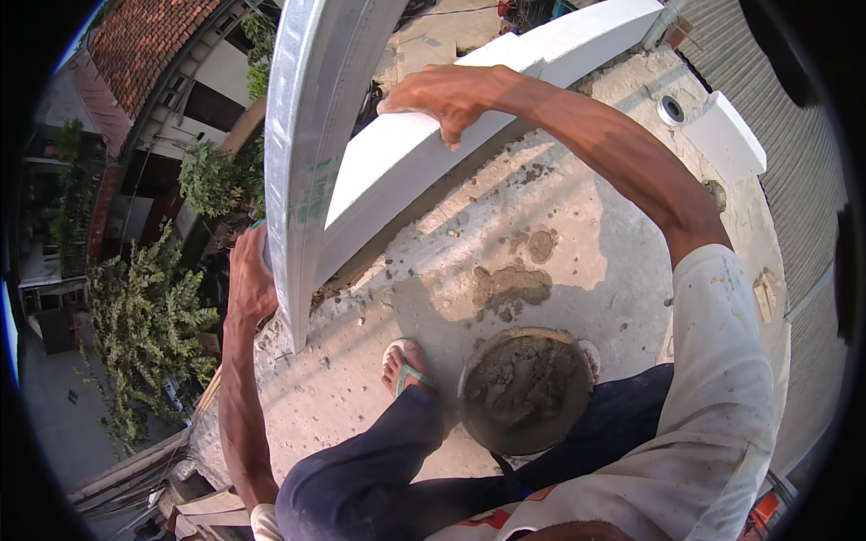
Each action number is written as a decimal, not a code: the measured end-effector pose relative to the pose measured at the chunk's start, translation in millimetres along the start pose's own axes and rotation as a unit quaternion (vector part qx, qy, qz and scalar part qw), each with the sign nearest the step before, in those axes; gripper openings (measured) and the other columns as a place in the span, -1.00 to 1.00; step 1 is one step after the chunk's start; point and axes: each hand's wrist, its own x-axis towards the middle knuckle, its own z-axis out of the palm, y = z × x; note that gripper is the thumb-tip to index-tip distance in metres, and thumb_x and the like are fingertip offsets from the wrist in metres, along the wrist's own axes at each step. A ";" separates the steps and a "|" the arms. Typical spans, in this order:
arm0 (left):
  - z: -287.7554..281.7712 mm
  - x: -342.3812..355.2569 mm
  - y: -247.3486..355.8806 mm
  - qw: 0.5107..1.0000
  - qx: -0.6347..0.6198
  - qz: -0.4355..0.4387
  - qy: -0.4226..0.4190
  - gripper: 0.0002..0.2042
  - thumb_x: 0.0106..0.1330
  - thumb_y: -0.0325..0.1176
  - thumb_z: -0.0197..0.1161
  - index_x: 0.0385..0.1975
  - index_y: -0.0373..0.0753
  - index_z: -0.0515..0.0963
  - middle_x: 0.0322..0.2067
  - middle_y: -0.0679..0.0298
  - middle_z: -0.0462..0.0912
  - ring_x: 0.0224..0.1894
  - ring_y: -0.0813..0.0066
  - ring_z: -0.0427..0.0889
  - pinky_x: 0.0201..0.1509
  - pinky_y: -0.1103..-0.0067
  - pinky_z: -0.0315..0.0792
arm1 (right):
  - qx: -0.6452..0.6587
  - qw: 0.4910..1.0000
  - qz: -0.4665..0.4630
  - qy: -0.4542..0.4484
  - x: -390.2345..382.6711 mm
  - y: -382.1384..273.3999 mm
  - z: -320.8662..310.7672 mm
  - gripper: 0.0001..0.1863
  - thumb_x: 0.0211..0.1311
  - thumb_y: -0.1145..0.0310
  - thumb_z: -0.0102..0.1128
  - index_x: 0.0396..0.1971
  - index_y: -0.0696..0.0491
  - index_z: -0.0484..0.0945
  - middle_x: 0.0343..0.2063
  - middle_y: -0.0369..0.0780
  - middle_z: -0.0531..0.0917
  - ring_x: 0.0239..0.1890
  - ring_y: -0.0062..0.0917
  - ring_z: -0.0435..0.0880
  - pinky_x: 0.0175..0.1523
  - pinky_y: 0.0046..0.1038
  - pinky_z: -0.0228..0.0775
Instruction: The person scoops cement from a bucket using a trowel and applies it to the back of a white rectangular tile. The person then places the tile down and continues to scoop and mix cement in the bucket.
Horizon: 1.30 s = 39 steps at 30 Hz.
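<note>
A tall galvanised metal post rises at centre-left beside a white parapet. My left hand is at the post's left side, fingers curled on a dark bluish thing there that I cannot make out. My right hand grips over the parapet's top, thumb down its near face, right of the post. A round bucket of wet grey mortar stands between my feet, which are in flip-flops.
The concrete ledge under me has mortar splats and grit. A white pipe and block are at right, beside corrugated roofing. Beyond the left edge lie a drop, leafy trees, cables and tiled-roof houses.
</note>
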 end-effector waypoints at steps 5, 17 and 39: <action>-14.8 2.8 25.6 0.996 -0.067 -0.017 -0.059 -0.15 -0.11 0.08 0.67 0.16 -0.34 0.55 0.02 0.00 0.62 0.14 0.00 0.55 0.31 0.16 0.34 | 0.026 1.000 0.015 -0.009 -0.8 1.7 5.4 0.20 -0.46 0.58 0.69 0.44 0.15 0.37 0.36 0.00 0.51 0.44 -0.15 0.45 0.52 -0.15 0.39; -3.0 -5.2 28.1 0.982 -0.121 -0.112 -0.092 0.23 -0.27 0.16 0.73 0.43 -0.46 0.32 0.18 -0.18 0.55 0.23 -0.01 0.59 0.36 0.14 0.46 | -0.222 0.956 -0.028 0.191 -64.2 -17.9 33.7 0.14 -0.10 0.28 0.73 0.54 -0.15 0.24 0.38 -0.16 0.46 0.42 -0.21 0.44 0.59 -0.18 0.28; 3.3 -3.6 34.8 0.997 -0.070 -0.007 -0.029 0.06 -0.17 0.08 0.72 0.35 -0.39 0.42 0.06 -0.09 0.66 0.06 0.04 0.70 0.19 0.18 0.57 | 0.557 0.728 0.388 -0.099 -296.1 -137.0 140.1 0.20 0.31 -0.66 -0.42 0.62 0.08 -0.08 0.53 0.19 0.09 0.59 0.10 -0.03 0.45 0.38 0.01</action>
